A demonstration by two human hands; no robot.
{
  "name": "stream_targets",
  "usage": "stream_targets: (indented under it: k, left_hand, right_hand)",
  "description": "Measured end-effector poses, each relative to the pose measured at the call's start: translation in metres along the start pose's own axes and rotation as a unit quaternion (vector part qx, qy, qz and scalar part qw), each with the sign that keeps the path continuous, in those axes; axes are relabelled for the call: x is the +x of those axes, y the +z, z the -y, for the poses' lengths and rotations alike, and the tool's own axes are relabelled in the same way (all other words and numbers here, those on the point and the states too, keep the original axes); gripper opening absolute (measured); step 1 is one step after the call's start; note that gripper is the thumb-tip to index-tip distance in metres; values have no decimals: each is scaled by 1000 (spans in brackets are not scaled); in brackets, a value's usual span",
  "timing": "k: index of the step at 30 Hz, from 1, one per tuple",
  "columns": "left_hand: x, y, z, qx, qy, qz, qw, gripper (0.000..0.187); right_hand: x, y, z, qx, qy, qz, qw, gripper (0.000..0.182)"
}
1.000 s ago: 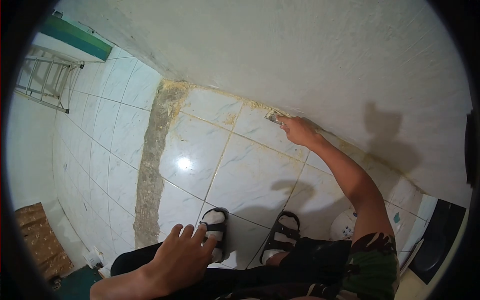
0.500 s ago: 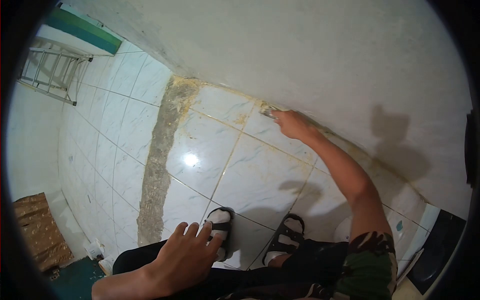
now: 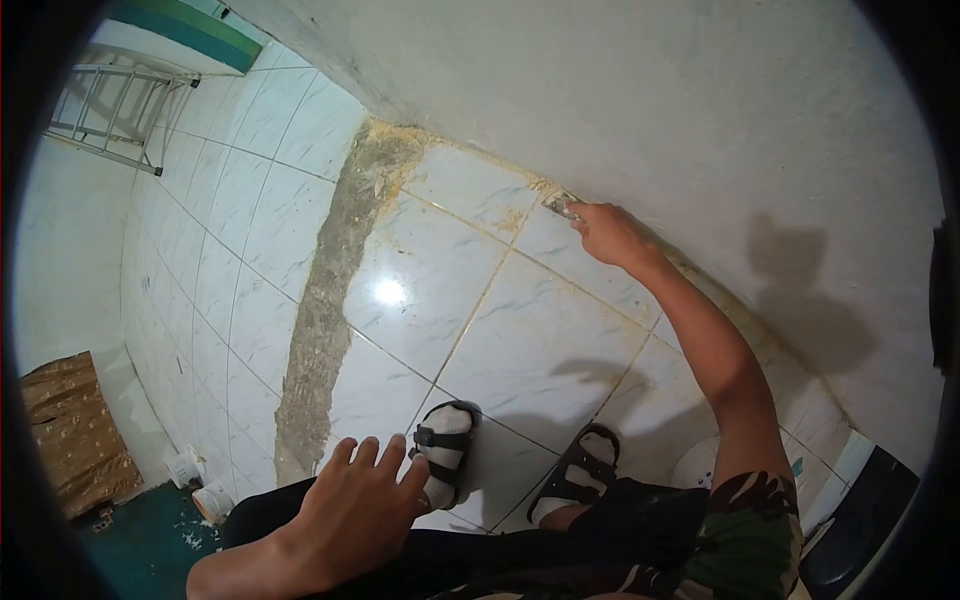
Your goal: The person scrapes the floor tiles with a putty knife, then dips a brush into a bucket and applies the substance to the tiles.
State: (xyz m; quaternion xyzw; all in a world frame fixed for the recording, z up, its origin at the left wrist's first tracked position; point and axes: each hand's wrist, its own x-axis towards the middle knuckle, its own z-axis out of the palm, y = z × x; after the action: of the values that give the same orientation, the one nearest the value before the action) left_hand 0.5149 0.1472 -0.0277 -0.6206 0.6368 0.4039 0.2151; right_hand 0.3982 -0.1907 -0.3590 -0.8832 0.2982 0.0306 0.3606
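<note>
My right hand [image 3: 612,236] is closed around a small metal scraper [image 3: 557,205]. Its blade lies low against the foot of the wall [image 3: 650,110], beside a tile joint with yellowish crumbs [image 3: 541,186]. More yellow residue [image 3: 512,219] marks the white floor tiles [image 3: 425,275] and the grout line along the wall. Over my left knee, my left hand [image 3: 360,505] hangs palm down with its fingers apart, holding nothing. My sandalled feet [image 3: 445,450] are planted on the tiles below.
A rough grey strip without tiles [image 3: 325,290] crosses the floor to the left. A metal ladder [image 3: 120,115] leans at the upper left. Two white tubs [image 3: 212,502] and a brown patterned sheet [image 3: 75,435] are at lower left; a glossy black object [image 3: 865,520] stands at lower right.
The view has shifted a little, so the floor and wall edge sit further right and higher. The scraper has stayed at the wall's foot, in my right hand. My left hand stays over the knee.
</note>
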Motion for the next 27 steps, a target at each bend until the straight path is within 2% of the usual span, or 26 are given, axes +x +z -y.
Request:
stream_targets:
  k: [2,4,7,12,17,20,22,23,27]
  left_hand:
    - [4,0,-3,4,-4,10,1000,46]
    - [11,-2,-6,3,42,-6,999,47]
    - [13,-6,-8,-1,56,-20,998,47]
    - [11,-14,-3,-2,26,-18,999,48]
    - [15,-16,-8,1,38,-12,999,49]
    - [17,-17,-12,0,45,-33,998,44]
    - [16,-16,-9,-7,40,-37,999,50]
    - [14,-15,-7,-6,36,-37,999,50]
    - [11,-8,-6,-15,15,-14,1000,50]
  right_hand:
    - [7,5,6,14,12,-2,1000,38]
    - [24,19,19,25,-1,-22,999,37]
    - [25,18,11,9,13,-5,1000,38]
    - [-13,3,-8,-12,30,5,999,41]
    - [-3,7,4,-36,2,12,999,48]
    - [1,8,11,-55,-6,0,998,45]
    - [-4,-8,22,-136,-20,41,990,45]
    - [-2,-9,23,-134,-22,39,990,45]
    - [12,-5,33,-179,-36,47,982,32]
